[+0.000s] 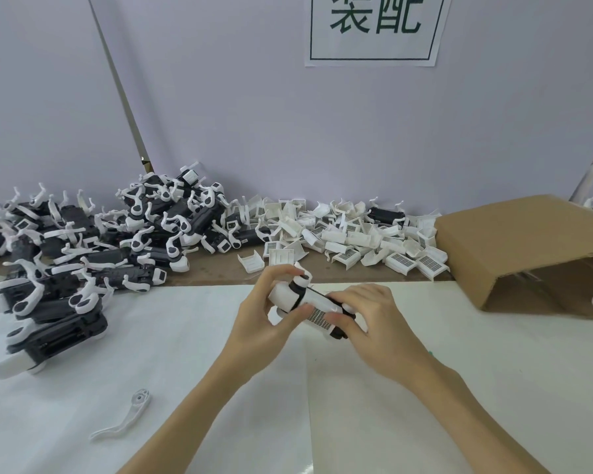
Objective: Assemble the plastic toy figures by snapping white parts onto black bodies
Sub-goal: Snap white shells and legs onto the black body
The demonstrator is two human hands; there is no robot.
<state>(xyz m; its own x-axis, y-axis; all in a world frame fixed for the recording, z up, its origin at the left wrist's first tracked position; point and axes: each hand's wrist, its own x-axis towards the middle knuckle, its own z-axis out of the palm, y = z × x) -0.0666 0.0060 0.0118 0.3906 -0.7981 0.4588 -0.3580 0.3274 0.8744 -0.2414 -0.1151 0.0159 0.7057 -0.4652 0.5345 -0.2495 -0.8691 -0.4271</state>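
1. Two hands hold one figure [308,304] above the tabletop [185,354], near its centre
2. Left hand [264,319]: fingers curled round the figure's white end, thumb on its near side
3. Right hand [367,319]: fingers curled over the other end, thumb pressing by a gridded white part [319,316]; black body shows between the fingers
4. Pile of figures [93,248], black with white parts, lies far left, reaching to the wall
5. Heap of white parts [350,234] lies along the wall, centre to right, touching the pile on its left
6. Cardboard box [521,241] lies on its side at right, just beside the heap
7. Single white arm piece [127,419] lies alone, near left, well apart from both hands
8. Paper sign [374,29] with two green characters hangs on the wall
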